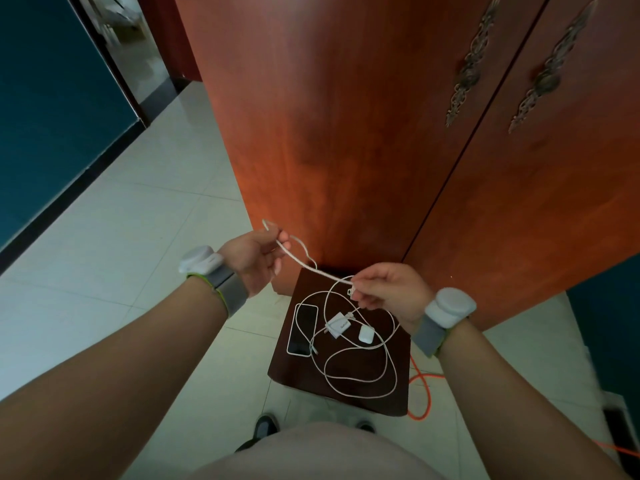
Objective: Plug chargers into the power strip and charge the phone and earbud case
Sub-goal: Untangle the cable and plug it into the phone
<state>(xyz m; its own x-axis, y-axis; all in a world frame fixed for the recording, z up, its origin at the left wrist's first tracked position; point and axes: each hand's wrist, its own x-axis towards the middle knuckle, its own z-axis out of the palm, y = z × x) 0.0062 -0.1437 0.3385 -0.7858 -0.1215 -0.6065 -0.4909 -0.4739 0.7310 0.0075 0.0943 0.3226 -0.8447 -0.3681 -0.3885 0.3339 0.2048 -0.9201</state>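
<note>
This reads as a home, likely a bedroom or hallway. The big giveaway is the tall reddish wooden wardrobe [346, 133], its doors fitted with ornate metal handles [467, 71]. Pale glossy floor tiles [138, 237] spread out left of the wardrobe and run to a teal wall [52, 98] with a dark skirting board [69, 188]. At the wardrobe's foot sits a small dark wooden tabletop [298, 368] carrying a phone [303, 329] and an earbud case [365, 334]. An orange cord [420, 393] snakes over the floor below the wardrobe doors.

Dim, soft indoor light enters from the bright opening [121, 26] at upper left. The wardrobe [329, 133] carries a dull sheen; wide-angle distortion bows the edges.
</note>
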